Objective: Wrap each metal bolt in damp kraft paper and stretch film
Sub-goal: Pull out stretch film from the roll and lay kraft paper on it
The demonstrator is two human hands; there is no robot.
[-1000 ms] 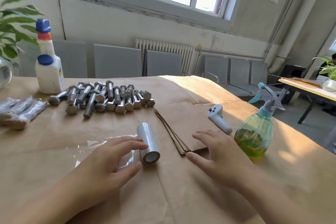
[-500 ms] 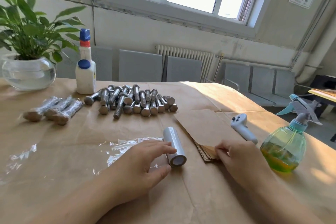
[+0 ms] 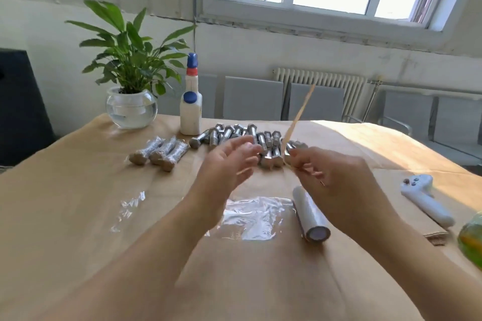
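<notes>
Two bare hands are raised above a surface (image 3: 78,216) covered in tan kraft paper. A sheet of kraft paper (image 3: 300,114), seen edge-on as a thin tan strip, is pinched upright in the right hand (image 3: 336,177); the left hand (image 3: 227,164) is held beside it, fingers loosely spread. Clear, crinkled stretch film (image 3: 250,219) is laid flat beside its roll (image 3: 310,214). Grey hex-head bolts (image 3: 250,138) are heaped behind the hands, with three film-wrapped bolts (image 3: 159,150) to their left.
</notes>
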